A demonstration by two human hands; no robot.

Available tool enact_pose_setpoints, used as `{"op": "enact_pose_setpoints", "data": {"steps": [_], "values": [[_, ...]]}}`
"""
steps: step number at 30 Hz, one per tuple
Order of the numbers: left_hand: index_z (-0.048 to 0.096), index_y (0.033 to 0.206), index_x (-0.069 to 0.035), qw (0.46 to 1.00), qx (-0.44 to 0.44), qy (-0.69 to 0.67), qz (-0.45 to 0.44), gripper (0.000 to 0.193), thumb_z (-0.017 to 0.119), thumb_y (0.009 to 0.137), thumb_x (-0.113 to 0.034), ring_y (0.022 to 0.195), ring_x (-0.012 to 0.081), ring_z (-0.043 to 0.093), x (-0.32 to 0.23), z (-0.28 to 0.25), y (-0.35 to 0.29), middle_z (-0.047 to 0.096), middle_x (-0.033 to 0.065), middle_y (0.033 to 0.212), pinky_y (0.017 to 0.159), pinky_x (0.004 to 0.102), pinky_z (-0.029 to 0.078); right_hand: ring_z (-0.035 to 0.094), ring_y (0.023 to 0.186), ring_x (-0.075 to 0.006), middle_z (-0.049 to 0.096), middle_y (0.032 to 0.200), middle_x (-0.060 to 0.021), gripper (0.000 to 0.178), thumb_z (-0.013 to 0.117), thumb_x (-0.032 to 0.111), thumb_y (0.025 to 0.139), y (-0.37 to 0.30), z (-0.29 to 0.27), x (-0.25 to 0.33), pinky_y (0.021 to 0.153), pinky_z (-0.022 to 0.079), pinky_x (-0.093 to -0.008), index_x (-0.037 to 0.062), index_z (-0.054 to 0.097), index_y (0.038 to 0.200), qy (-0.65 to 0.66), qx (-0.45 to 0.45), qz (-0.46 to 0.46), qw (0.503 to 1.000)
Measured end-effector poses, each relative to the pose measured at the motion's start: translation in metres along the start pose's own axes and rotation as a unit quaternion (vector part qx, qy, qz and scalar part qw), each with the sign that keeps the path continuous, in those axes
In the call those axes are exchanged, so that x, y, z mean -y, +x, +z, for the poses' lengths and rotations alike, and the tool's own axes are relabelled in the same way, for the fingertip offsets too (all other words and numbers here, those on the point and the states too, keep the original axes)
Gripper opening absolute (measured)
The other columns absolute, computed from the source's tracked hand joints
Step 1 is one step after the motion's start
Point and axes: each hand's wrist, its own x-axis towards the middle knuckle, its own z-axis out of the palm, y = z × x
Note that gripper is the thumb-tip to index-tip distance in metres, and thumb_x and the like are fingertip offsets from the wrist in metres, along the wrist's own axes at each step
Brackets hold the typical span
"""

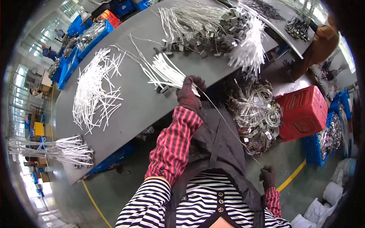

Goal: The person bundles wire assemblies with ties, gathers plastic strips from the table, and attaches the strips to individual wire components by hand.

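My left hand (190, 91), in a dark glove, is closed round a bundle of white tubes (169, 71) at the near edge of the grey table. Their far ends fan out over the tabletop, beside a small dark connector (164, 90). From this hand a thin grey wire (228, 123) stretches down to the right across my apron. My right hand (268, 176), also gloved, hangs low at the right with its fingers curled. The wire fades out just above those fingers; whether they grip it is too small to see.
Loose white tubes (93, 91) lie on the grey table (131, 110), with a tied cable bundle (57, 148) at its left edge. Cables with dark connectors (205, 40) cover the far side. Coiled wires (256, 114) and a red crate (304, 112) are on my right. Another person's arm (319, 45) shows beyond.
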Motion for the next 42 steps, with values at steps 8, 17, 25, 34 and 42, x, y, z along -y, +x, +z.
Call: {"op": "enact_pose_setpoints", "data": {"steps": [8,17,25,34,42], "values": [[0.060,0.106,-0.006,0.994,-0.064,0.069,0.059,0.028,0.059,0.099,-0.033,0.081,0.0345,0.068,-0.059,0.002,0.008,0.069,0.0147,0.096,0.072,0.0475,0.059,0.055,0.053,-0.0174,0.059,0.074,-0.0077,0.020,0.067,0.009,0.085,0.026,-0.017,-0.029,0.045,0.047,-0.0315,0.0012,0.060,0.101,0.064,-0.023,-0.049,0.996],[0.062,0.106,-0.001,0.992,0.009,0.127,0.007,0.026,0.063,0.096,-0.025,0.082,0.0302,0.070,-0.033,0.002,-0.038,0.070,0.0156,0.093,0.076,0.0435,0.059,0.062,0.083,-0.0168,0.066,0.100,-0.0083,0.033,0.067,0.019,0.092,0.035,0.118,0.086,0.073,0.051,-0.0308,-0.0013,0.061,0.118,-0.013,0.096,-0.130,0.987],[0.066,0.098,0.001,0.991,-0.018,0.133,0.006,0.023,0.061,0.098,-0.022,0.085,0.0237,0.068,-0.039,-0.005,-0.038,0.070,0.0126,0.095,0.080,0.0365,0.057,0.065,0.094,-0.0169,0.066,0.112,-0.0108,0.043,0.061,0.003,0.092,0.018,0.348,0.283,0.076,0.055,-0.0290,0.0033,0.050,0.134,0.057,0.315,-0.310,0.895],[0.071,0.095,-0.002,0.758,-0.145,0.631,0.072,0.027,0.061,0.097,-0.027,0.065,0.0161,0.068,-0.124,-0.004,-0.017,0.072,0.0091,0.082,0.062,0.0312,0.055,0.069,0.093,-0.0266,0.067,0.117,-0.0160,0.048,0.068,0.017,0.091,0.080,0.434,0.359,0.076,0.058,-0.0368,0.0048,0.051,0.135,-0.167,0.287,-0.492,0.804],[0.053,0.090,-0.002,0.977,-0.024,0.203,0.061,0.018,0.057,0.096,-0.018,0.051,0.0147,0.051,-0.155,-0.023,-0.029,0.060,0.0099,0.071,0.043,0.0265,0.037,0.066,0.101,-0.0367,0.065,0.117,-0.0186,0.036,0.049,0.036,0.094,0.175,0.450,0.395,0.086,0.055,-0.0449,0.0123,0.067,0.115,-0.597,0.038,-0.565,0.568]]}}
